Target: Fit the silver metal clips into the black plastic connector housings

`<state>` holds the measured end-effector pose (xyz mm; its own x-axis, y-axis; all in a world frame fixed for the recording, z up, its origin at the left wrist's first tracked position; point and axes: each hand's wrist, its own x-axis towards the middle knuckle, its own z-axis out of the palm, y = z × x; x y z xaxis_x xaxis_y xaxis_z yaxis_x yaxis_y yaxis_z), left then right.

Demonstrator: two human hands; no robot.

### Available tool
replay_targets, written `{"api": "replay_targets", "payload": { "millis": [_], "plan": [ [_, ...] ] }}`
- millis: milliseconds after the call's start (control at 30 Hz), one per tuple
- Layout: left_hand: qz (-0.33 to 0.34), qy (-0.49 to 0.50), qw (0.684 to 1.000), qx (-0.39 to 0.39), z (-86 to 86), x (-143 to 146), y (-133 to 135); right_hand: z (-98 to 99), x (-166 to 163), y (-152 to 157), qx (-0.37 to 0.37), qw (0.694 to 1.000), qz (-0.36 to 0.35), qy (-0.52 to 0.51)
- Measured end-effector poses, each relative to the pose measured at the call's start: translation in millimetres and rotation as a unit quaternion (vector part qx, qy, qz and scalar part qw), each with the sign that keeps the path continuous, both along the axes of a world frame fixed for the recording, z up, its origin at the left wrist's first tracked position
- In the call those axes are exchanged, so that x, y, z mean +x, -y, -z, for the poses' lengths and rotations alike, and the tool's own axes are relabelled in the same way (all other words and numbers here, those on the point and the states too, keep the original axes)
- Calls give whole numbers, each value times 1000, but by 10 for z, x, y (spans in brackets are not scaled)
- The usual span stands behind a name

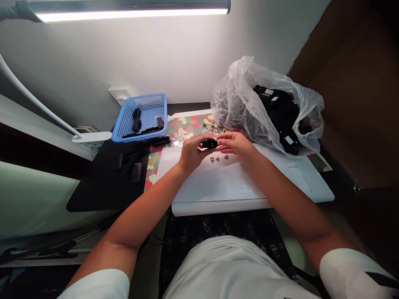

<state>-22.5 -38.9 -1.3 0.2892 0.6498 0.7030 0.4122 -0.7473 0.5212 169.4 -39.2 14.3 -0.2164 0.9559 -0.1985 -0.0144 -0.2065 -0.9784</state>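
Over the white padded sheet (199, 182), my left hand (193, 153) is closed around a small black plastic part (209, 143), whose exact kind I cannot make out. My right hand (236, 145) comes in from the right, its thumb and fingertips pinched at the part's right end. Whether a tiny piece sits between those fingertips is too small to tell. Just below the hands lie a few small metal pieces, among them a silvery one (212, 159) and a coppery one (226, 157). Behind them is a scattered pile of small metal pieces (215, 128).
A blue plastic basket (141, 100) with black parts stands at the back left, a black piece (160, 141) beside it. At back right slumps a clear plastic bag (237, 97) full of black parts. A lamp tube (131, 12) hangs above; brown cardboard (352, 95) rises at right.
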Motion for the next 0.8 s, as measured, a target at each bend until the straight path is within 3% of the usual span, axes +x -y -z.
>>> {"api": "replay_targets", "payload": {
  "millis": [67,200,500,800],
  "plan": [
    [1,-1,1000,13,-3,-7,1,-38,49,-13,-29,999,-35,-23],
    [11,-41,999,6,3,-18,16,7,37,-13,-9,997,-78,-7],
    [2,-127,992,22,6,-48,19,157,-88,2,53,997,-45,44],
    [1,0,1000,-31,-51,-34,32,21,33,-5,43,994,-98,-26]
  ]
}}
